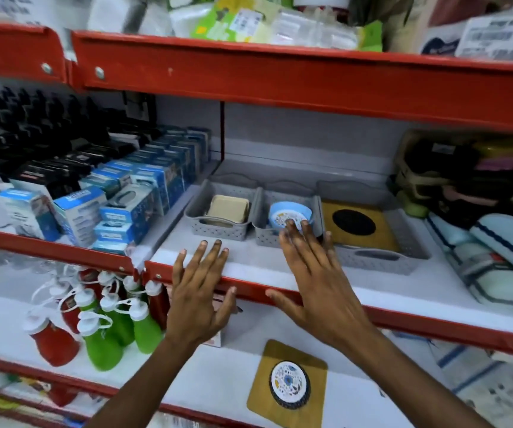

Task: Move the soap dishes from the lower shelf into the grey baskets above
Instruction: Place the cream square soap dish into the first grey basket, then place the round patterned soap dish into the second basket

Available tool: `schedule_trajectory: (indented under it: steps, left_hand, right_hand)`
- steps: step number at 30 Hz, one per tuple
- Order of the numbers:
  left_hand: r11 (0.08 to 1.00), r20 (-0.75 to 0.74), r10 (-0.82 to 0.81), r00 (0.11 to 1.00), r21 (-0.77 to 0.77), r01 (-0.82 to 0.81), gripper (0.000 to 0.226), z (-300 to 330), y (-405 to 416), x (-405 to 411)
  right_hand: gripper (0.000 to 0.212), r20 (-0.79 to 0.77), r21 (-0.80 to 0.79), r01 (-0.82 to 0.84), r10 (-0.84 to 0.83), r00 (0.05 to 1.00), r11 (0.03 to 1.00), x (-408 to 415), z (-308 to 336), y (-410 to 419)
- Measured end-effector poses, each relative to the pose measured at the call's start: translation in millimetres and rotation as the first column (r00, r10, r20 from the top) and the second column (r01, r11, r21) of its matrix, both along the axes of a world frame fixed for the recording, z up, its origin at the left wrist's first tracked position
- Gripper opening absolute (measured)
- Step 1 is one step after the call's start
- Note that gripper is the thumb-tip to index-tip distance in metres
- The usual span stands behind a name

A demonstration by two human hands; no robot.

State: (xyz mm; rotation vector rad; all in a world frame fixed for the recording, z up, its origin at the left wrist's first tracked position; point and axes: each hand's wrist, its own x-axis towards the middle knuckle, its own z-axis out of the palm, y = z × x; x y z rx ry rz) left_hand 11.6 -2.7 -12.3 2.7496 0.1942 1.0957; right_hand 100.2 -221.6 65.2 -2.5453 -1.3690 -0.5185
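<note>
Three grey baskets stand side by side on the middle shelf. The left basket (198, 211) holds a beige soap dish (229, 207). A round blue dish (290, 213) sits in the middle basket (261, 236). The wide right basket (372, 261) holds a yellow-brown square piece with a black disc (354, 225). On the lower shelf lies another yellow-brown square with a patterned round disc (288, 383). My left hand (198, 291) is open, fingers spread over the shelf's front edge. Also open, my right hand (314, 273) has its fingertips at the middle basket's front rim, touching the blue dish.
Blue and black boxed goods (119, 193) fill the shelf to the left of the baskets. Stacked soap cases and pale blue items (496, 239) crowd the right. Red and green squeeze bottles (101, 319) stand on the lower shelf at left. A red shelf lip (311, 81) runs overhead.
</note>
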Motion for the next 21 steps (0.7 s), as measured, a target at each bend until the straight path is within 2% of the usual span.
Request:
schedule_trajectory:
  steps: [7, 9, 11, 13, 16, 19, 21]
  left_hand:
    - [0.999, 0.037, 0.023, 0.999, 0.026, -0.024, 0.062, -1.7, -1.6, 1.3]
    - [0.999, 0.037, 0.029, 0.999, 0.029, -0.030, 0.062, -1.5, -2.0, 1.0]
    - [0.999, 0.032, 0.035, 0.999, 0.030, -0.036, 0.061, -0.9, -1.9, 1.1]
    - [0.999, 0.031, 0.038, 0.999, 0.028, -0.039, 0.061, -0.8, -1.7, 1.4]
    - [0.998, 0.035, 0.045, 0.998, 0.032, -0.046, 0.060, -1.7, -2.3, 1.7]
    - [0.998, 0.038, 0.047, 0.998, 0.032, -0.049, 0.060, -1.0, -2.8, 2.3]
    - [0.998, 0.038, 0.047, 0.998, 0.032, -0.048, 0.060, -0.5, -2.6, 2.4]
  right_hand:
    - [0.070, 0.107, -0.049, -0.130, 0.134, 0.985, 0.990, -17.0, -70.8, -56.4]
    - [0.063, 0.166, -0.090, -0.196, 0.209, 0.964, 0.977, -15.9, -97.7, -67.2]
    - [0.062, 0.149, -0.161, -0.249, 0.273, 0.950, 0.955, -11.2, -127.2, -74.9]
    - [0.063, 0.044, -0.212, -0.257, 0.272, 0.961, 0.943, -5.7, -159.2, -78.9]
    - [0.070, -0.215, -0.255, -0.172, 0.118, 0.969, 0.951, 3.2, -206.7, -77.3]
    - [0.082, -0.453, -0.333, -0.054, -0.110, 0.885, 0.941, 8.6, -239.0, -68.1]
    - [0.088, -0.534, -0.374, -0.015, -0.202, 0.821, 0.927, 8.4, -248.7, -59.5]
